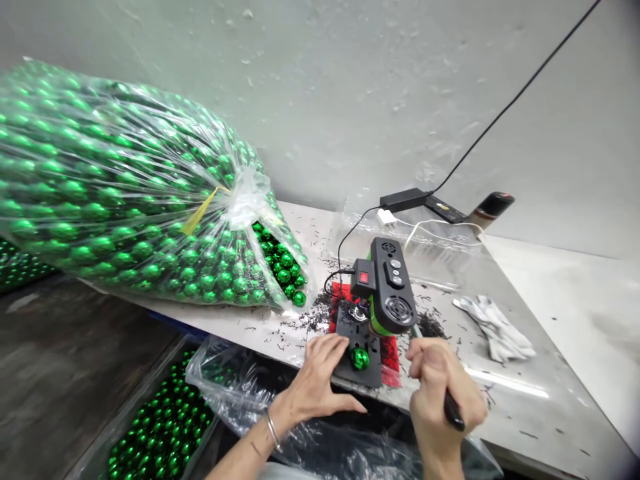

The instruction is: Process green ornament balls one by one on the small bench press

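A small black machine (393,287) with a red switch stands on the table over a red sheet (390,360). On its dark base plate rests a shiny green ball (359,359). My left hand (320,377) lies at the left edge of that plate, fingers apart and thumb stretched out, with nothing in it. To the right of the machine, my right hand (447,387) is wrapped round a lever with a black handle end (454,412). A silver bangle (273,429) circles my left wrist.
A huge clear bag of green balls (125,200) fills the left, its opening near the machine. A lower container holds green balls (160,420). White gloves (495,327), a clear plastic tray (435,257), a black adapter (404,199) and dark scraps lie on the table (550,393).
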{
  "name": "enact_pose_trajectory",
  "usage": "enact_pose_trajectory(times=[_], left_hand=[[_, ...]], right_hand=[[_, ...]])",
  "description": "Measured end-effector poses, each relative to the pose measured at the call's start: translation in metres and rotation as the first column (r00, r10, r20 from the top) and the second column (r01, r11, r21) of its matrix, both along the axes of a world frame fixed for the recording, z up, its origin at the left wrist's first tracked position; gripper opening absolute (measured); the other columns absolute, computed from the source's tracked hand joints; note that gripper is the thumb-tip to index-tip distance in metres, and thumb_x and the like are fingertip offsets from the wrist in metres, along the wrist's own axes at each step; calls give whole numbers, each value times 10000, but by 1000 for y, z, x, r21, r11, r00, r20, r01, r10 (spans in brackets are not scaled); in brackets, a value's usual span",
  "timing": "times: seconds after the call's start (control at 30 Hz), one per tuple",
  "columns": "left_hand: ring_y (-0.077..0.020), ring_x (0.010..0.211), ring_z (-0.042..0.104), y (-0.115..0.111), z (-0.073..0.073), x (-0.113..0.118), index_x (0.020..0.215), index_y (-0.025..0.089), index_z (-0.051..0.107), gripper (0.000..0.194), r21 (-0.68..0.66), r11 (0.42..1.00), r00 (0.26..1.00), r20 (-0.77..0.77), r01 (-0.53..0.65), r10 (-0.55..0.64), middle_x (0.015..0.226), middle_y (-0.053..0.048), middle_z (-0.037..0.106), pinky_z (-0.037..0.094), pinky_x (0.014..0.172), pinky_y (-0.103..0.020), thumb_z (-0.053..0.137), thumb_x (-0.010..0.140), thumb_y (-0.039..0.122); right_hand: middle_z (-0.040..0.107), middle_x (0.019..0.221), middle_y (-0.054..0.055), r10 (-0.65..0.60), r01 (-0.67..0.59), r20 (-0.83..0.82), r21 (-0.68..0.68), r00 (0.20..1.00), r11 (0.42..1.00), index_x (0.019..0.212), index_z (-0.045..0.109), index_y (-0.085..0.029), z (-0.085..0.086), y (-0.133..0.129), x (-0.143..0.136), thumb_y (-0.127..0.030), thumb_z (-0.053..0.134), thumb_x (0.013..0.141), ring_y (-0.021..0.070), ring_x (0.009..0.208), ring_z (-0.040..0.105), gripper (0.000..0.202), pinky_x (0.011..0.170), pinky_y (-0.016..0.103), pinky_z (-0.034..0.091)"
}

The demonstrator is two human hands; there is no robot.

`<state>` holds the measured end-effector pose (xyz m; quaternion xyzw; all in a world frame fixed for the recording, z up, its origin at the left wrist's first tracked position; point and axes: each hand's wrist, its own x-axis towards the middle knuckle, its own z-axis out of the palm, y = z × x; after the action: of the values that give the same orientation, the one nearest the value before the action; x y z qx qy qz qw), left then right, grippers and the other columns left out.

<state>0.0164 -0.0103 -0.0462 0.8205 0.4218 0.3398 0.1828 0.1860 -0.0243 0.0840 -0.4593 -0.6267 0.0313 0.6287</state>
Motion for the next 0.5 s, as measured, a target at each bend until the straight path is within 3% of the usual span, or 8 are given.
enact_pose_trajectory(times=[0.03, 0.1, 0.17, 0.2, 0.3, 0.4, 0.5], left_hand=[[-373, 1277, 511, 5, 5, -10, 1459, 175, 468, 913, 44, 998, 999, -26, -46, 47, 1370, -195, 585, 390, 1074, -559, 688, 749, 706], [-342, 1271, 519, 24, 19, -28, 1411, 174, 517, 578, 145, 962, 965, -94, -232, 246, 1345, -186, 605, 387, 1069, -529, 561, 939, 504], [-320, 1200, 561, 50, 34, -43, 1333, 150, 581, 377, 182, 893, 865, -232, -412, 446, 1261, -189, 646, 399, 1035, -501, 465, 996, 274], [-326, 1142, 585, 63, 40, -48, 1287, 128, 609, 347, 179, 879, 812, -335, -443, 478, 1224, -199, 658, 422, 986, -492, 471, 980, 214], [-326, 1034, 620, 88, 47, -55, 1208, 86, 639, 321, 144, 900, 702, -579, -412, 414, 1239, -225, 644, 449, 895, -462, 527, 907, 107], [-297, 1034, 638, 92, 44, -56, 1193, 111, 636, 332, 110, 924, 733, -577, -366, 359, 1198, -194, 666, 438, 930, -444, 526, 883, 63], [-288, 1017, 653, 87, 43, -56, 1171, 140, 642, 292, 4, 929, 880, -319, -370, 351, 1094, -150, 703, 448, 940, -435, 588, 886, 175]], right_hand=[[509, 621, -12, -5, 5, 2, 23, 1000, 1000, 630, 473, -193, -4, 0, -1, -79, 468, 932, 116, 604, 536, 323, 562, 277, 384], [502, 610, -16, -5, 5, 2, 66, 1000, 998, 629, 470, -193, -13, 1, -2, -57, 475, 916, 119, 608, 542, 318, 568, 280, 390], [494, 603, -22, 4, -4, 6, 88, 1000, 996, 635, 470, -192, -19, 1, -2, -38, 473, 905, 117, 606, 542, 311, 566, 277, 392], [495, 605, -23, 9, -10, 7, 94, 1000, 996, 640, 469, -191, -20, 1, -2, -32, 471, 902, 115, 607, 544, 307, 562, 273, 391], [503, 618, -23, 21, -21, 12, 89, 1000, 996, 653, 468, -190, -20, 1, -1, -24, 462, 901, 111, 614, 545, 299, 557, 264, 390], [503, 624, -24, 20, -21, 19, 89, 1000, 996, 656, 459, -192, -19, 1, -1, -26, 453, 904, 113, 628, 549, 299, 573, 266, 396], [496, 622, -27, 12, -14, 20, 89, 1000, 996, 658, 452, -196, -21, 1, -1, -30, 451, 906, 117, 640, 556, 298, 585, 267, 402]])
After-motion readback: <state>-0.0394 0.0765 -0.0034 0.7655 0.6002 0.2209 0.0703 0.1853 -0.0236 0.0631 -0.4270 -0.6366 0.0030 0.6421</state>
